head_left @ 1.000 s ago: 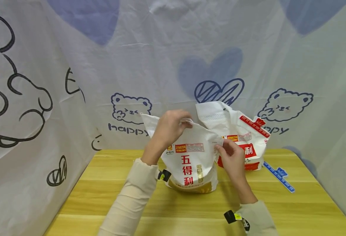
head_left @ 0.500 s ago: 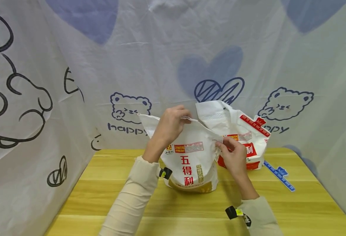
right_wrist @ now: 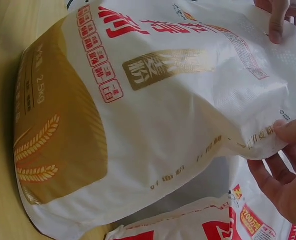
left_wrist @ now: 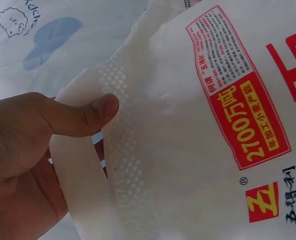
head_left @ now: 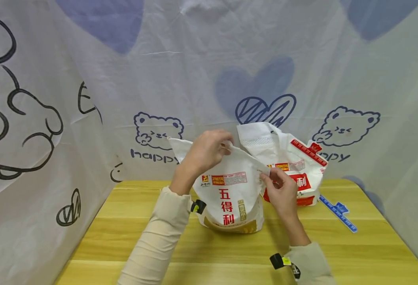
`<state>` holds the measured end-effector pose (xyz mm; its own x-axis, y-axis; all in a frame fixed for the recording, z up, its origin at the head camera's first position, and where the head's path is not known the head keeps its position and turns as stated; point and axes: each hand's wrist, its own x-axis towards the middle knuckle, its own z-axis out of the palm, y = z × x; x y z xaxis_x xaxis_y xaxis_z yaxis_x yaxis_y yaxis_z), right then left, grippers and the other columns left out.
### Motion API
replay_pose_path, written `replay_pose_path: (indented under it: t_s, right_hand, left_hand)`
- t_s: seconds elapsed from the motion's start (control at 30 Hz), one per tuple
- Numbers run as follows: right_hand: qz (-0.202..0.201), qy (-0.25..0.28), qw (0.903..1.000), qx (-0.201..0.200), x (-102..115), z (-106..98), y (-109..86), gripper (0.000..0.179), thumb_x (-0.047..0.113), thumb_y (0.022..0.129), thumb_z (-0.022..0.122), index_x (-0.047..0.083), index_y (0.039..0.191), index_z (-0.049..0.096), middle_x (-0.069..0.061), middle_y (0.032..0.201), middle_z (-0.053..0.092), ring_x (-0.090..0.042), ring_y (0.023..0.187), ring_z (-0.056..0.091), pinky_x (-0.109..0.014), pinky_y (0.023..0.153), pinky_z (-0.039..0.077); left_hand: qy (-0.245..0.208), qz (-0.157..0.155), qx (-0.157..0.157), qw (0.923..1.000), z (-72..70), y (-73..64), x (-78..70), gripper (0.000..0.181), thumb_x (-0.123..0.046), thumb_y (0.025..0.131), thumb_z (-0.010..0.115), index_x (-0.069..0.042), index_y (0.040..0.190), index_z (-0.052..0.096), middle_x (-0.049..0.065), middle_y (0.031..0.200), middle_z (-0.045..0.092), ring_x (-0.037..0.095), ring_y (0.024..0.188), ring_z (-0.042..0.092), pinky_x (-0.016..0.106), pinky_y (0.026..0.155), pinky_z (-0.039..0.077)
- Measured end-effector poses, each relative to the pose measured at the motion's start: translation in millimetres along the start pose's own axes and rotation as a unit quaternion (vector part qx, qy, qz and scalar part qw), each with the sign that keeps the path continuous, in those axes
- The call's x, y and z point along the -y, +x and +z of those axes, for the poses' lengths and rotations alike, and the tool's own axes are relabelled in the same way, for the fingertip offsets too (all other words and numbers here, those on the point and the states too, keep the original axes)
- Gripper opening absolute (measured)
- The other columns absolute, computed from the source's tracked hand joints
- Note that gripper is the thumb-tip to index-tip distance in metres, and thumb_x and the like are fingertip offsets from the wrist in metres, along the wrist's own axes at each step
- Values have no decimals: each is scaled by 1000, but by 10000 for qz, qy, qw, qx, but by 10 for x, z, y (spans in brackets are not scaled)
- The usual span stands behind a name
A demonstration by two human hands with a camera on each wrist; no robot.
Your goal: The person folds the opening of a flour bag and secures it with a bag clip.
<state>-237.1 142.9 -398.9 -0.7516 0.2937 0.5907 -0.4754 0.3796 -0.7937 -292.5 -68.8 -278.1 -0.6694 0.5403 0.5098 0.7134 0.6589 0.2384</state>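
Note:
A white flour bag [head_left: 253, 184] with red characters and a gold base stands upright on the table. My left hand [head_left: 207, 152] grips its top edge; in the left wrist view the thumb lies on the bag's [left_wrist: 178, 125] dotted strip beside the handle slot, with the other fingers behind and partly hidden. Lower on the right, my right hand [head_left: 283, 190] pinches the bag's upper side edge. In the right wrist view that hand [right_wrist: 288, 175] has its thumb on the near face and its fingers behind the edge.
Behind to the right stands a second white flour bag [head_left: 258, 136] with a red sealing clip [head_left: 308, 152] across its upper right corner. A blue sealing clip [head_left: 338, 213] lies on the wooden table [head_left: 123, 221] right of it. A patterned cloth [head_left: 201, 87] hangs behind.
Both hands keep their hold on the flour bag and stay nearly in place. The top edge near my left fingers shifts slightly. The second bag and the blue clip stay put.

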Motion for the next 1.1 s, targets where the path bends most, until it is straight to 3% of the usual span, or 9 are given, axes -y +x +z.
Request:
replay_pose_path:
  t_s: [0.1,0.23,0.5,0.63,0.7,0.77,0.9,1.0,1.1]
  right_hand:
    - [-110,-30,9999,-13,99,-26,-30,12,-10,87,74,-12,98,70,-27,91,71,-21,78,66,-8,71,52]
    - [-306,45,9995,-14,109,-50,-47,12,-15,86,71,-12,98,71,-27,91,71,-13,78,66,-9,72,53]
    - [-667,218,9975,52,21,-54,-75,17,-20,84,68,-10,96,74,-20,91,71,-19,79,68,-15,73,57]
    - [-949,388,9945,227,-19,-64,-91,21,-22,85,65,-11,101,74,-21,100,69,-15,88,67,-18,77,58]
    - [-1060,573,9919,390,-55,-74,-96,23,-24,85,64,-12,102,74,-24,105,68,-10,95,66,-20,81,57]
    - [-1097,778,9893,560,-98,-84,-100,24,-25,85,63,-14,104,73,-26,110,66,-6,100,65,-21,86,56]
    - [-959,1076,9863,803,-282,-91,-100,26,-23,87,62,-13,109,72,-28,116,66,-5,109,65,-22,92,54]
    - [-643,1222,9857,969,-403,-102,-105,28,-19,91,62,-9,115,72,-25,121,68,-5,115,64,-23,94,53]
    - [-357,1359,9829,1192,-422,-124,-116,29,-14,94,61,-6,119,72,-21,126,68,-8,118,63,-23,93,54]
  left_hand:
    - [-30,-38,70,10000,12,1,5,24,10,88,71,-13,96,73,1,99,75,17,93,72,30,78,58]
    - [126,37,-190,9997,45,-2,32,26,13,87,67,-13,88,71,0,90,75,17,84,71,29,71,57]
    - [31,150,-345,9993,59,-48,79,29,15,86,65,-14,83,68,-2,85,72,16,77,67,29,66,54]
    - [-126,108,-68,9998,19,-73,73,22,7,86,74,-14,91,71,-1,93,73,17,85,67,32,74,55]
    - [-191,70,223,9995,-3,-94,60,17,-5,87,80,-14,99,72,-1,100,74,18,93,68,33,81,56]
    - [-238,45,503,9984,-17,-116,41,23,-22,89,82,-13,107,73,0,108,74,19,100,68,34,89,55]
    - [-294,-172,717,9968,-13,-150,2,35,-44,99,67,-13,115,73,0,113,73,18,102,68,35,91,54]
    - [-276,-390,660,9967,11,-158,-11,34,-41,105,56,-15,117,74,-1,115,73,17,104,68,35,92,54]
    - [-127,-543,597,9967,19,-164,-12,28,-31,106,57,-13,120,73,1,120,72,20,111,67,37,96,53]
